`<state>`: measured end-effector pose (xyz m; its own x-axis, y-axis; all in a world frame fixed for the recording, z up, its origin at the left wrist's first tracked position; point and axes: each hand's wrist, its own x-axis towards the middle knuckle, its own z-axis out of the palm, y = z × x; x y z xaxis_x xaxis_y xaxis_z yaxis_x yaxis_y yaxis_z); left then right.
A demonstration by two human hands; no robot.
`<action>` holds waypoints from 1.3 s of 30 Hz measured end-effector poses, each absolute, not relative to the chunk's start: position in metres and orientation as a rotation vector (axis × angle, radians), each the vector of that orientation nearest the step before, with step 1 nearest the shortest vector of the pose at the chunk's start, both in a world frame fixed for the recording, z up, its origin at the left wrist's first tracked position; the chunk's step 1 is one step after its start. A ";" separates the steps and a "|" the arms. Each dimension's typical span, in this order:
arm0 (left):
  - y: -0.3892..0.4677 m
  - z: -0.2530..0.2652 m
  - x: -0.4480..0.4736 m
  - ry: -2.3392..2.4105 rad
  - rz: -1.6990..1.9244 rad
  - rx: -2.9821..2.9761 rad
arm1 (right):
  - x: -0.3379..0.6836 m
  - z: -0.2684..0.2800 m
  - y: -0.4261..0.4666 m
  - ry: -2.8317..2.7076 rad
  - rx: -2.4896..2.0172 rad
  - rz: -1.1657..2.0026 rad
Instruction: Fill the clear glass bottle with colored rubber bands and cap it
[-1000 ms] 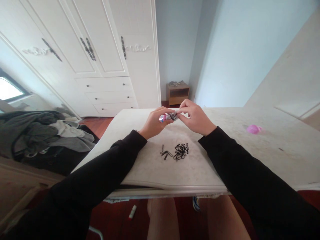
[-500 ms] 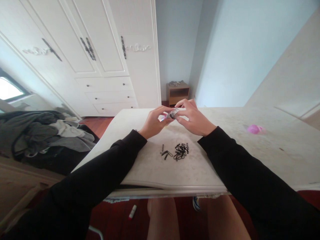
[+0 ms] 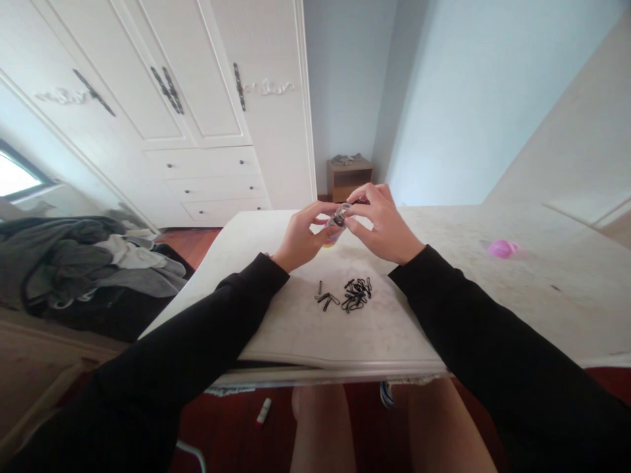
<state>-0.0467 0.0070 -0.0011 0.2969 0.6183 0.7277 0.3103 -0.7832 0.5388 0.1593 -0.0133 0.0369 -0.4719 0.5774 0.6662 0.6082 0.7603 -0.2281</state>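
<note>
My left hand is closed around a small clear plastic container with pink and yellow colouring low on its side. It is tilted, its see-through rim toward my right hand. My right thumb and fingers pinch at that rim. A thin dark sliver shows beside the right fingertips, too small to name surely. Closer to me on the table lies a loose pile of black hair clips. Several more black clips lie just left of it.
The whitish table has its near edge above my legs. A pink round object sits far right on it. A heap of grey clothes lies left of the table. A white wardrobe and a small wooden cabinet stand behind.
The container has tilted, so its clear rim and coloured side show more. My right hand has risen slightly at the rim. The clips on the table lie as before.
</note>
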 end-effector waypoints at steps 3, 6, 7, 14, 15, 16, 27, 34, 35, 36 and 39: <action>0.008 -0.001 -0.048 0.870 1.519 2.260 | 0.159 0.041 -0.017 -2.075 -0.886 -0.067; 0.011 -0.002 -0.049 0.920 1.563 2.245 | 0.158 0.045 -0.022 -1.981 -0.882 -0.022; 0.012 -0.003 -0.049 0.944 1.578 2.238 | 0.158 0.046 -0.024 -1.991 -0.866 0.026; 0.021 -0.006 -0.052 1.057 1.631 2.184 | 0.138 0.029 -0.033 -2.649 -0.600 0.701; 0.022 -0.006 -0.053 1.062 1.630 2.177 | 0.136 0.026 -0.034 -2.690 -0.597 0.717; 0.022 -0.006 -0.053 1.067 1.624 2.173 | 0.134 0.024 -0.035 -2.723 -0.595 0.719; 0.023 -0.007 -0.052 1.026 1.603 2.227 | 0.127 0.014 -0.031 -2.760 -0.622 0.744; 0.023 -0.009 -0.052 1.024 1.604 2.238 | 0.121 0.008 -0.031 -2.739 -0.594 0.706; 0.023 -0.009 -0.053 1.027 1.601 2.244 | 0.122 0.010 -0.033 -2.742 -0.596 0.731; 0.023 -0.009 -0.052 1.030 1.598 2.249 | 0.122 0.011 -0.034 -2.743 -0.598 0.763; 0.022 -0.009 -0.052 1.033 1.591 2.258 | 0.125 0.016 -0.038 -2.743 -0.618 0.841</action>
<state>-0.0521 0.0225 -0.0088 0.1799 0.6346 0.7517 0.4283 -0.7384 0.5209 0.1248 -0.0378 0.0163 -0.8909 0.4484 0.0724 0.3307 0.7497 -0.5732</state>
